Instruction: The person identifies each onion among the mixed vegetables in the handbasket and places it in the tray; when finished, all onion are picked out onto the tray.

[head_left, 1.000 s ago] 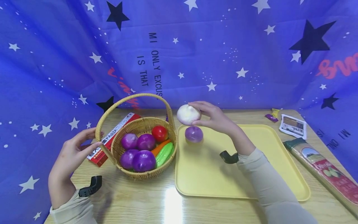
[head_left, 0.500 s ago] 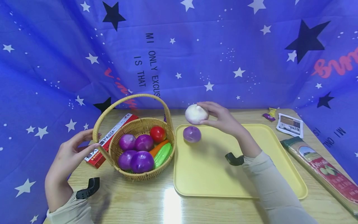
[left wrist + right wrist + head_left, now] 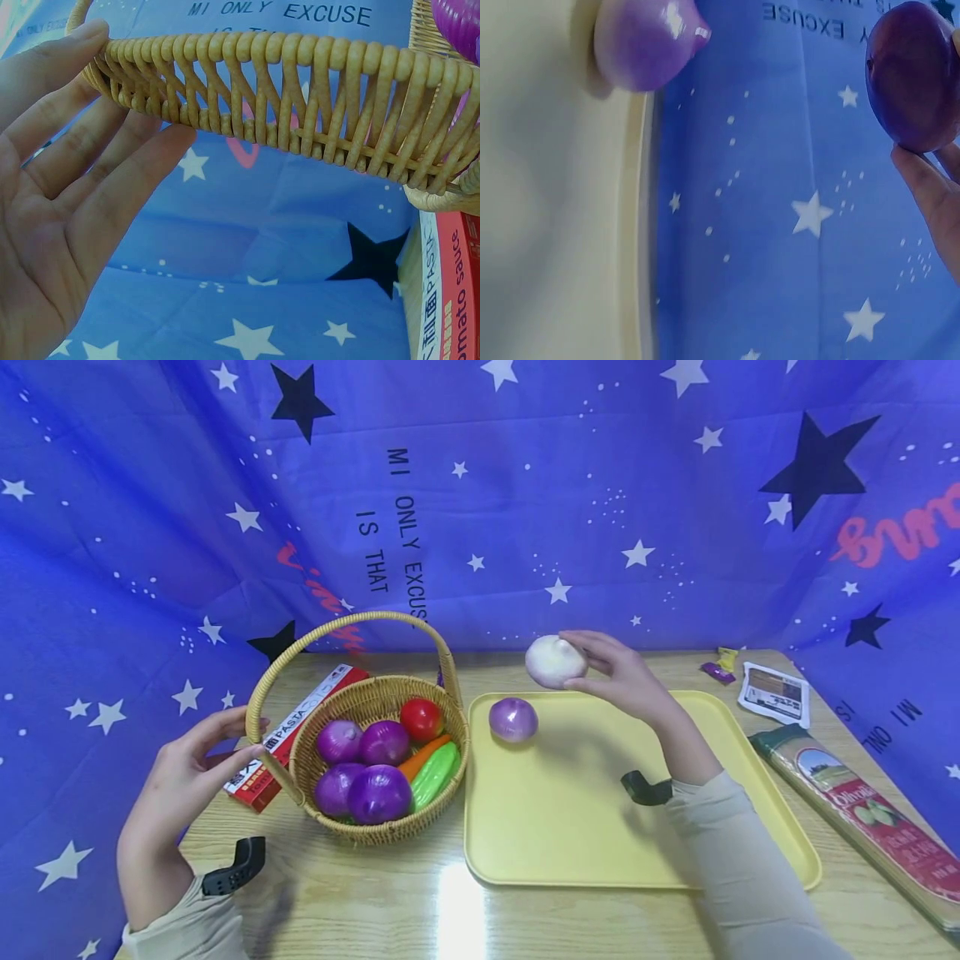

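My left hand (image 3: 176,781) pinches the wicker handle (image 3: 225,97) at the left side of the basket (image 3: 375,837). In the left wrist view, thumb and fingertips lie on opposite edges of the handle. Several purple onions (image 3: 381,795), a red tomato (image 3: 422,719), a carrot (image 3: 425,756) and a green vegetable (image 3: 437,774) fill the basket. Over the back of the yellow tray (image 3: 570,843), my right hand (image 3: 624,675) grips an onion (image 3: 556,662), pale on top, between thumb and fingers; its purple underside shows in the right wrist view. Another purple onion (image 3: 641,45) sits in the tray's back left corner.
A red and white pasta box (image 3: 258,785) lies behind and left of the basket. On the right are a green and red bag (image 3: 873,818), a white packet (image 3: 776,693) and small wrapped candies (image 3: 720,668). A blue starred cloth (image 3: 525,510) hangs behind the table.
My right hand has moved to the right with the pale-topped onion, away from above the other onion. The left hand stays on the basket handle.
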`<state>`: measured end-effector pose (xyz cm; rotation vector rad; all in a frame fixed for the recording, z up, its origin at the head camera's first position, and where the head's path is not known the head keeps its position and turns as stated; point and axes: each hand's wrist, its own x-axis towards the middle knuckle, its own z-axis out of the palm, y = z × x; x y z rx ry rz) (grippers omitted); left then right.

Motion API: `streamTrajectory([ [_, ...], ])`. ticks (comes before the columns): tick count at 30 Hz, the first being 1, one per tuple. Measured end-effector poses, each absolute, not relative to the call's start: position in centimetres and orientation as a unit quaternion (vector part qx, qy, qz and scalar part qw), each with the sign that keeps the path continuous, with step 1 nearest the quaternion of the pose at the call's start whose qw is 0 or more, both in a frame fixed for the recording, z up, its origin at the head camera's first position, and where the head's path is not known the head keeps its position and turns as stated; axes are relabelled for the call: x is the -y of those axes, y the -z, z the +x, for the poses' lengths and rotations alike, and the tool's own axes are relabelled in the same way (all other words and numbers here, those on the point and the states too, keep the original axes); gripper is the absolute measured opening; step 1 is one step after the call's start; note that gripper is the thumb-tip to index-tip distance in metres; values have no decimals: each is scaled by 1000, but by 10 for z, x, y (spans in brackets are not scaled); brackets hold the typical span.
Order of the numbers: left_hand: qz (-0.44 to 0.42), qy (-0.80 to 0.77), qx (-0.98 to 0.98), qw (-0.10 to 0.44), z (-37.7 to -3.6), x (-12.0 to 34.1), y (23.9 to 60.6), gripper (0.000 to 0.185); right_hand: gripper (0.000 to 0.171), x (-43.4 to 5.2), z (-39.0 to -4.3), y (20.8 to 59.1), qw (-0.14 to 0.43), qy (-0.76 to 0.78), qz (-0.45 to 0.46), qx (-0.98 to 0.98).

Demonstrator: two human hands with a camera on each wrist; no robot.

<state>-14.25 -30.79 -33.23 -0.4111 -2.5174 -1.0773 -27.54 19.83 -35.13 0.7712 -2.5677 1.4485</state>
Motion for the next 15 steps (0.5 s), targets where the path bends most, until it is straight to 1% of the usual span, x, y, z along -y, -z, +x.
streamTrajectory([
  [8,-145,384,893,185,-142,307,331,40,64,-223,-282,370,40,-486,237,841],
  [15,-148,390,890,183,-142,306,330,42,64,-238,-287,396,29,-502,215,837],
])
